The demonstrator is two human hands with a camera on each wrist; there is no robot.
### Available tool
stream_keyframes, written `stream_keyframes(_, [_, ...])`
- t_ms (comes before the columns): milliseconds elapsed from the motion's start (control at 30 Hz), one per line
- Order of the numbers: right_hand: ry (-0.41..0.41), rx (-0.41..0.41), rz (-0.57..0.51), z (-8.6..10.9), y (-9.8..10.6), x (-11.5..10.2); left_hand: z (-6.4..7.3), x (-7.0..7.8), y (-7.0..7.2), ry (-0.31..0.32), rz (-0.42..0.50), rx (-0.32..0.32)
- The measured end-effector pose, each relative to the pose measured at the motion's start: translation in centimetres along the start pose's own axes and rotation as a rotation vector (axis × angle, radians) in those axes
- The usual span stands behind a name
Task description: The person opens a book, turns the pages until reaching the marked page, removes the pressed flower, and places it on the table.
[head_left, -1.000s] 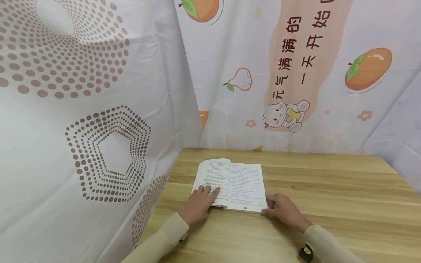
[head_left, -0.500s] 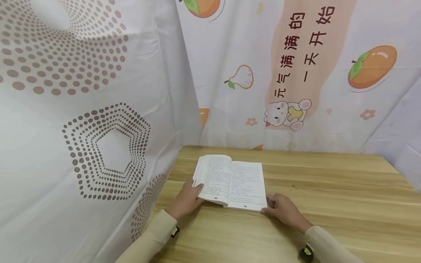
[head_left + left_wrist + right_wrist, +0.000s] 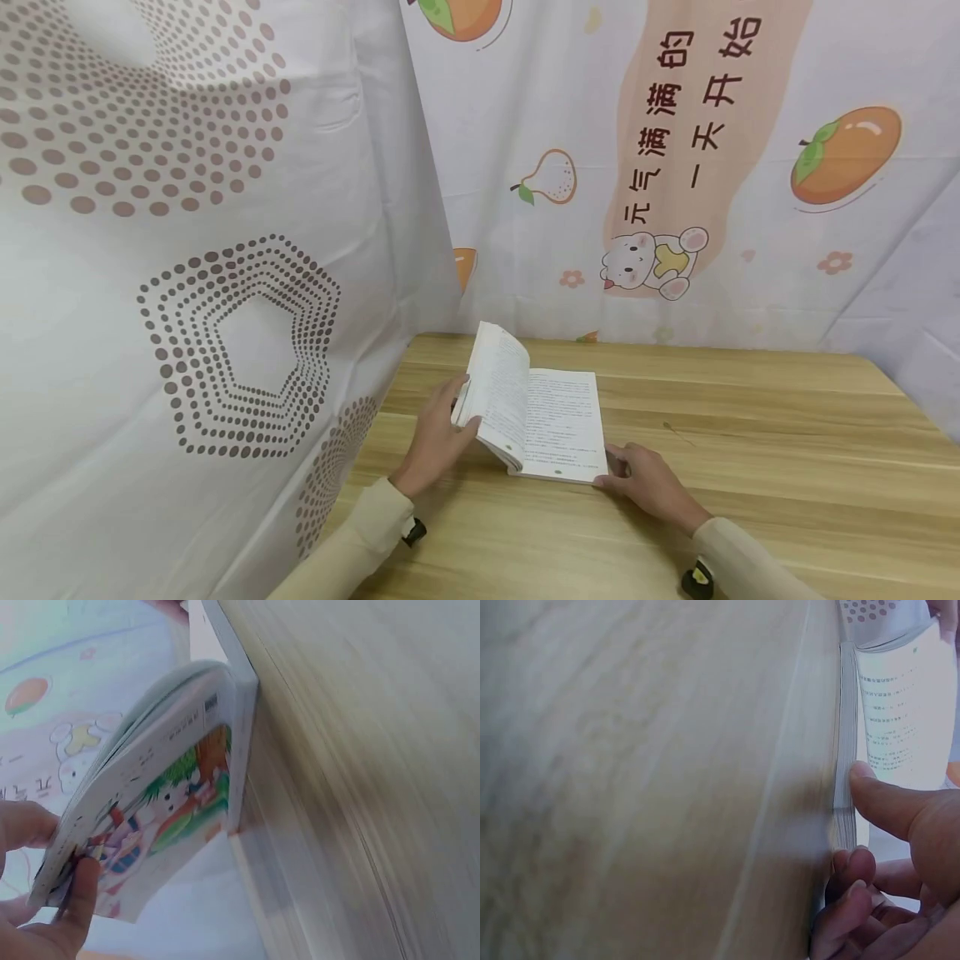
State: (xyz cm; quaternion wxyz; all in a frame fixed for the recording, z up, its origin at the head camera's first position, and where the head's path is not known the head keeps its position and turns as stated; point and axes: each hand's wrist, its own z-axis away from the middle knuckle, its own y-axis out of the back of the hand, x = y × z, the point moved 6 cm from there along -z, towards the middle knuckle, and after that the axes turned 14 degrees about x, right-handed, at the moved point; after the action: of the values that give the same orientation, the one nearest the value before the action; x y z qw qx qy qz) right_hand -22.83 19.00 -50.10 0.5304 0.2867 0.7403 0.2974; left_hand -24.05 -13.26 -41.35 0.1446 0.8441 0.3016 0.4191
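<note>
An open paperback book [image 3: 562, 425] lies on the wooden table, its right half flat and its left half raised at a slant. My left hand [image 3: 435, 437] grips the outer edge of that raised half, thumb on one side and fingers on the other. In the left wrist view, the book's illustrated cover [image 3: 172, 795] faces the camera, with the left hand [image 3: 56, 930] pinching its edge. At the lower right corner, my right hand [image 3: 652, 483] holds the flat half. Its thumb presses the page edge in the right wrist view, the fingers [image 3: 847, 907] curled beside the page block.
The wooden table [image 3: 750, 417] extends to the right of the book. A patterned white curtain [image 3: 247, 350] hangs close on the left, and a fruit-printed cloth [image 3: 510, 233] hangs behind the table. Dark wrist devices [image 3: 697, 579] sit at both cuffs.
My left hand went from resting on the left page to its outer edge, then gripped and lifted the left half of the book. The right hand stayed at the right corner.
</note>
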Motion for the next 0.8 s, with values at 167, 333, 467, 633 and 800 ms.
stream_keyframes(167, [-0.002, 0.002, 0.007, 0.0, 0.1, 0.0, 0.3, 1.0, -1.6, 0.079, 0.162, -0.059])
stream_keyframes(333, [-0.002, -0.006, -0.011, 0.1, 0.1, -0.2, 0.9, 1.7, -4.1, 0.129, 0.209, -0.166])
stream_keyframes(467, [-0.014, -0.011, -0.017, 0.1, 0.0, -0.2, 1.1, 2.6, -6.2, 0.1, 0.239, -0.226])
stream_keyframes(633, [-0.003, -0.008, -0.025, 0.2, 0.0, -0.2, 1.5, 4.3, -8.8, -0.086, 0.05, -0.346])
stream_keyframes(800, [0.011, -0.009, -0.027, 0.2, 0.1, -0.3, 2.5, 5.1, -11.5, -0.333, -0.196, -0.457])
